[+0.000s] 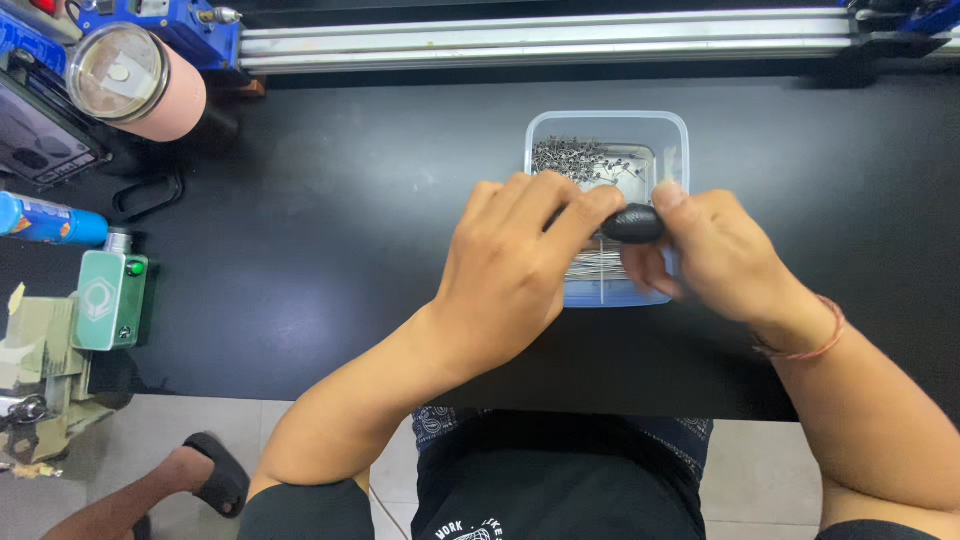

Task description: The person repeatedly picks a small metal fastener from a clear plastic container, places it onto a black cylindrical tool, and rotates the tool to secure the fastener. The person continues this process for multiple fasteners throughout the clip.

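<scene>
Both hands meet over a clear plastic tub (607,125) that stands on the black tabletop (330,230), a little right of its middle and closer to the near edge than to the far one. The left hand (515,265) is curled, its fingers reaching rightward so that thumb and forefinger pinch one end of a small black oval piece (632,223). The right hand (715,250) grips the other end of the same piece between thumb and fingers, so the piece is held between the two hands, above the tub. Inside the tub lies a heap of tiny metal parts (585,158) toward its far wall, and a bundle of thin straight wires (597,265) shows below the hands; whether either hand touches those wires is hard to tell from this angle. A thin red cord (815,335) circles the right wrist. At the far left corner of the tabletop stands a pink tumbler with a clear lid (135,80). At the left edge sits a small green box (108,298), with a blue bottle (50,220) just beyond it. A metal rail (545,40) runs along the far edge.
</scene>
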